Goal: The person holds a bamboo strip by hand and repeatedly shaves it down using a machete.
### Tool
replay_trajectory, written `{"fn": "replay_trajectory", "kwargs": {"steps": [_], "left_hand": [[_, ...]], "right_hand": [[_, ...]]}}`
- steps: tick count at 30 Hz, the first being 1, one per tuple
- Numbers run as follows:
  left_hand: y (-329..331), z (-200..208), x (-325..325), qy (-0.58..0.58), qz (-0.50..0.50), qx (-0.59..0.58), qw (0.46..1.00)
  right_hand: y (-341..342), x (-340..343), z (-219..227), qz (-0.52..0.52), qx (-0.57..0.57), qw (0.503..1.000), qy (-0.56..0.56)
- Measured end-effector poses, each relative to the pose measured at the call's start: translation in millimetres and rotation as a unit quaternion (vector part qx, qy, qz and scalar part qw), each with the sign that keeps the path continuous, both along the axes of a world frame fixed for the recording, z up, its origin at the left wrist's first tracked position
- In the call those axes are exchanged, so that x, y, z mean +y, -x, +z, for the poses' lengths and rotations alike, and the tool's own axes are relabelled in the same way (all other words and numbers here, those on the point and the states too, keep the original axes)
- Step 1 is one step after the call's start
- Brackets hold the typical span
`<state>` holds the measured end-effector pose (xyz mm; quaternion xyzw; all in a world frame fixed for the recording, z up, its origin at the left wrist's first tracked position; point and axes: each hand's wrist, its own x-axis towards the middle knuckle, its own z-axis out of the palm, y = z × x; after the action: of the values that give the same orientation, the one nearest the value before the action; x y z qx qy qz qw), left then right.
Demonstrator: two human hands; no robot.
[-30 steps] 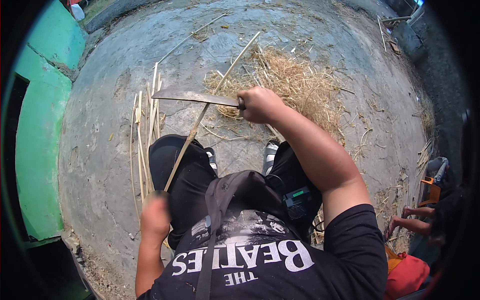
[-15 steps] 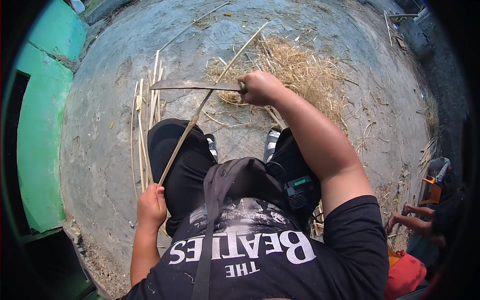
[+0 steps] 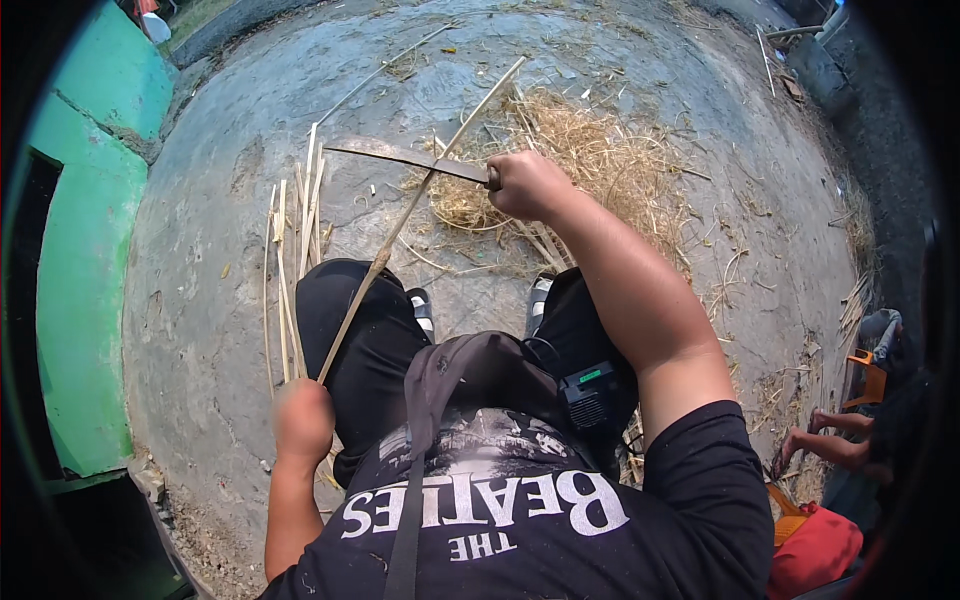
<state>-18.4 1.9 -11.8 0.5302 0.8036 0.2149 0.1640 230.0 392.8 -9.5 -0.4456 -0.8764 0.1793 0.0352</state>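
My right hand (image 3: pixel 532 185) is closed around the handle of a machete (image 3: pixel 398 154), its long blade pointing left. The blade lies across a long, thin bamboo strip (image 3: pixel 408 214), touching it in its upper part. This strip slants over my left thigh, its far end up and to the right. At its near end, my left hand (image 3: pixel 303 420) grips it beside my left knee; the fingers are blurred. Several pale bamboo strips (image 3: pixel 282 235) lie on the ground left of my left leg.
A heap of curly shavings (image 3: pixel 600 165) covers the ground beyond my feet. At left stands a green wall (image 3: pixel 90 290). A small black device (image 3: pixel 592 396) rests on my right thigh. On the right are another person's legs (image 3: pixel 840 438), an orange chair (image 3: pixel 866 378) and a red bag (image 3: pixel 818 548).
The machete has tilted, so its blade now slopes down from its tip toward my right hand. It still crosses the bamboo strip. My left hand keeps its hold on the near end.
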Motion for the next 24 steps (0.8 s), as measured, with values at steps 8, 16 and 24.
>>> {"fn": "replay_trajectory", "kwargs": {"steps": [8,16,24], "left_hand": [[0.8,-2.2,-36.9,0.004,0.004,0.025,1.000],[6.9,10.1,-54.2,0.041,0.012,0.039,0.998],[7.0,11.7,-60.3,0.047,0.021,0.001,0.999]], "right_hand": [[-5.1,11.7,-0.7,-0.024,0.016,1.000,-0.010],[7.4,-19.0,1.5,0.181,0.008,0.980,-0.086],[-5.3,-0.7,-0.1,0.043,0.014,0.999,0.021]]}}
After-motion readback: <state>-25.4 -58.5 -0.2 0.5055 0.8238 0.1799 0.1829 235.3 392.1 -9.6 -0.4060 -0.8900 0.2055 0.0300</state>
